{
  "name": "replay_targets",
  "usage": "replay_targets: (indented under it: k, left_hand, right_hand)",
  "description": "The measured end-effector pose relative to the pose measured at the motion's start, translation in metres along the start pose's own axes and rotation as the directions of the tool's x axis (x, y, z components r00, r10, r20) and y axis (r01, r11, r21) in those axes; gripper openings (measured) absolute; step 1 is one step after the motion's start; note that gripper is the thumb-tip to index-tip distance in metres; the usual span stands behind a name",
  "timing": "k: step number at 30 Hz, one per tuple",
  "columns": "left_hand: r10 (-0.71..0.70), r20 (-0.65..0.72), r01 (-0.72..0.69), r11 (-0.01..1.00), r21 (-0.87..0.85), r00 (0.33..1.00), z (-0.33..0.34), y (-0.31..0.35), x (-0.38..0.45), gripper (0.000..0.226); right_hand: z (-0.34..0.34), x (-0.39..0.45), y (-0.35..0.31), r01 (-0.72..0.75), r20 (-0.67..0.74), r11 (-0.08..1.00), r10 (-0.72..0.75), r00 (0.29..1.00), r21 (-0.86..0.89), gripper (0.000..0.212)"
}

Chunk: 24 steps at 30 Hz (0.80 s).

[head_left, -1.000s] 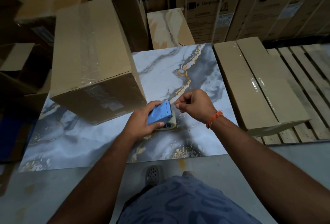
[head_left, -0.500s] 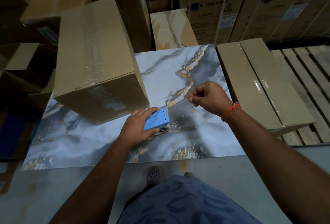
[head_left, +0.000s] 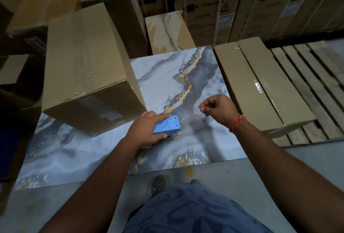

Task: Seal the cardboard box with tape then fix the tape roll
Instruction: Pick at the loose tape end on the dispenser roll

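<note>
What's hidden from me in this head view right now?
- Tape roll: under the blue dispenser and left hand.
- Clear tape strip: barely discernible; whether the right hand pinches its end is unclear.
- Large box: far end's seal blurred.
- Flat carton: underside hidden.

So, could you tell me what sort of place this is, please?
Probably a warehouse or stockroom: stacked washing machine cartons at the back, a wooden pallet on the right, and a taped cardboard box beside them.
</note>
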<state>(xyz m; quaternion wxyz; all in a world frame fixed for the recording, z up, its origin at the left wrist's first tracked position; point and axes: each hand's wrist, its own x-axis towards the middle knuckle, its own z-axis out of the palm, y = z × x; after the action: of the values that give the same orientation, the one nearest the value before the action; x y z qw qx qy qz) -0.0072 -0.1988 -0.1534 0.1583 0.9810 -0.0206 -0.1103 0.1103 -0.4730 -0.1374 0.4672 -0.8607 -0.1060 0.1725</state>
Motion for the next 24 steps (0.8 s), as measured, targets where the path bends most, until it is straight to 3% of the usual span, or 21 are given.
replay_targets:
  k: [11, 19, 24]
  left_hand:
    - [-0.052, 0.126, 0.024, 0.977, 0.210, 0.991, 0.011, 0.057, 0.033, 0.075]
    - [-0.022, 0.208, -0.057, 0.929, 0.366, 0.978, 0.018, 0.089, 0.055, 0.057]
    - [-0.004, 0.228, -0.105, 0.879, 0.465, 0.974, 0.026, 0.106, 0.065, 0.050]
  right_hand:
    - [-0.006, -0.015, 0.072, -0.130, -0.065, 0.985, 0.138, 0.988, 0.113, 0.022]
    - [-0.004, -0.014, 0.089, -0.221, -0.098, 0.963, 0.237, 0.966, 0.152, 0.012]
    - [0.001, -0.014, 0.091, -0.270, -0.172, 0.959, 0.280, 0.944, 0.079, 0.015]
